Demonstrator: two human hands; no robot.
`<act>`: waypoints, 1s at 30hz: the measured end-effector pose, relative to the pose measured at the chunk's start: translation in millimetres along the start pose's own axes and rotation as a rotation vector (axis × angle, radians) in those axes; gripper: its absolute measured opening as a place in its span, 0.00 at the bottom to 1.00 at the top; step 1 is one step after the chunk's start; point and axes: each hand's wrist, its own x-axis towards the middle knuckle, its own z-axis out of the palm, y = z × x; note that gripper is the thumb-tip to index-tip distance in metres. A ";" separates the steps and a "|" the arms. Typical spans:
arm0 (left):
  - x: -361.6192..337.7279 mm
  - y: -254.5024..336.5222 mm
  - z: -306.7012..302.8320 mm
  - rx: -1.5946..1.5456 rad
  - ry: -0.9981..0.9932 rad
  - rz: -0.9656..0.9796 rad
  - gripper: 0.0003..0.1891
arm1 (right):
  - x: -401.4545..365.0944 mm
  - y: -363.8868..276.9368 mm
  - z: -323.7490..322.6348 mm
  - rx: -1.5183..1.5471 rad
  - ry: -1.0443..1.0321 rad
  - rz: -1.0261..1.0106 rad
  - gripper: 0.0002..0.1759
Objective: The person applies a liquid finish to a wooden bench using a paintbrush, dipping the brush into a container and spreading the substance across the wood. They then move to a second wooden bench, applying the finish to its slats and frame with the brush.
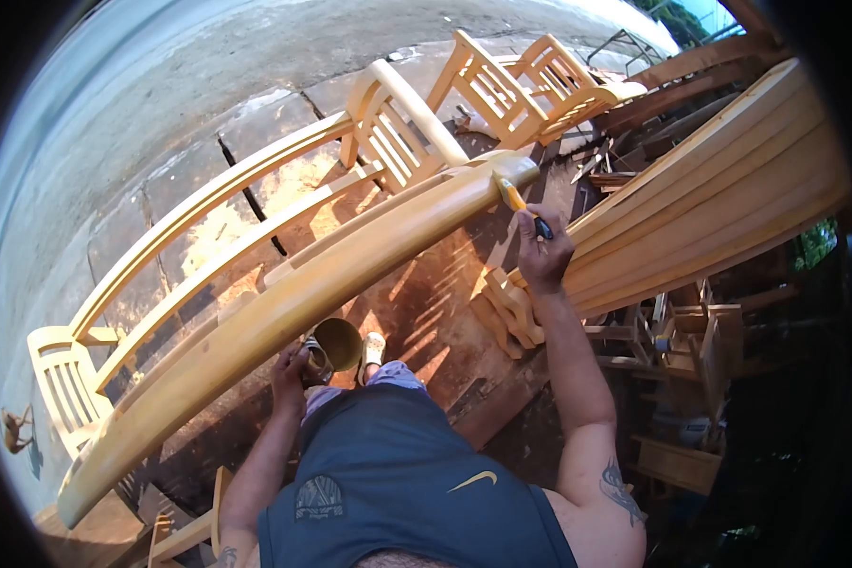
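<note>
Right hand point(542, 254) is gripping a yellow-handled brush point(514, 197), fingers closed round the lower handle. The brush tip is touching the far end of the long curved top rail point(284, 305) of the bench.

Left hand point(290, 365) is closed on a small tin point(337, 343), holding it low, just beside the rail's near edge.

Top rail is lying diagonally across the view, glossier and darker than the pale lower rails point(208, 204). Judged: a finish is being brushed on.

Bench is standing on the stained floor point(426, 312). Chairs point(502, 85) are behind it. A stack of curved boards point(719, 189) is to the right, close by the brush hand.

Notes on method (judgement):
- Strokes should be running along the grain, working out from the wet edge.
- Brush should be carrying a light load, so nothing is dripping down the rail's underside.
- Tin should be staying level and near the rail.
</note>
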 end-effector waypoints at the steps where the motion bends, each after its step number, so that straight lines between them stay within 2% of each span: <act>1: 0.9 0.5 -0.1 0.010 0.000 0.001 0.09 | -18.0 -17.2 9.5 0.010 -0.049 -0.146 0.11; 4: 3.1 -2.1 -0.1 0.012 -0.007 0.005 0.09 | -47.4 -79.5 5.3 0.240 -0.159 -0.207 0.13; 7: 8.3 -3.5 3.2 0.005 -0.025 0.012 0.09 | -46.2 -113.3 -13.0 0.534 -0.272 -0.081 0.14; 10: 6.5 3.4 13.0 0.042 -0.035 -0.007 0.09 | -29.7 -73.8 -6.0 0.849 -0.235 0.515 0.11; 12: 5.5 8.8 18.4 0.066 -0.040 -0.009 0.08 | -12.2 -6.5 1.0 0.703 -0.069 0.687 0.11; 14: 4.9 10.8 20.1 0.068 -0.044 0.008 0.08 | 7.7 44.5 -7.6 0.609 0.049 0.688 0.13; 17: 6.5 7.8 15.3 0.058 -0.037 0.038 0.08 | 33.6 81.3 -23.6 0.287 0.208 0.529 0.12; 20: -0.1 9.7 14.2 0.035 -0.007 0.024 0.08 | 43.1 98.5 -34.3 0.038 0.213 0.201 0.10; 22: 1.9 5.5 9.0 0.031 -0.021 0.029 0.08 | 42.5 87.5 -25.7 -0.183 0.197 -0.026 0.09; 25: 1.3 3.7 2.8 0.039 -0.024 0.009 0.08 | 16.1 72.7 -7.2 -0.153 0.037 0.016 0.10; 28: 1.0 5.7 4.5 0.026 -0.017 0.006 0.08 | -1.2 40.5 -13.9 0.375 0.085 0.384 0.11; 30: -1.9 9.8 4.4 0.019 -0.017 0.009 0.08 | 1.6 57.9 -18.2 0.317 0.228 0.379 0.12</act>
